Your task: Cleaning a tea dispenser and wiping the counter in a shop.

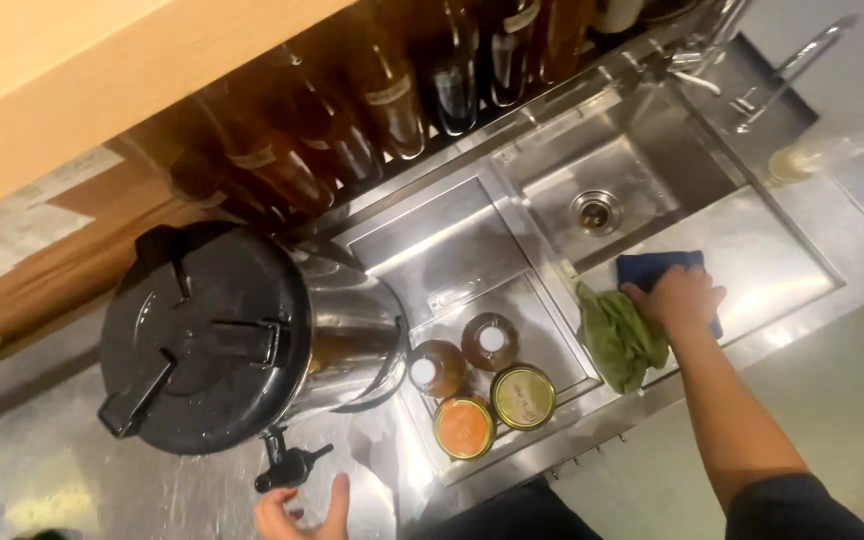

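The left hand [302, 512] lay open, fingers apart, just below the black tap [287, 466] of the large steel urn with black lid [212, 335]. Right of the urn, the right hand [680, 298] pressed a blue cloth [652, 268] flat on the steel table [782, 270], beside a green cloth [617, 340].

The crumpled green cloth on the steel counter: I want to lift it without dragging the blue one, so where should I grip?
Probably pinch the crumpled green cloth at its lower bunched folds, coming from the near counter edge; its upper end lies beside the blue cloth under the right hand.
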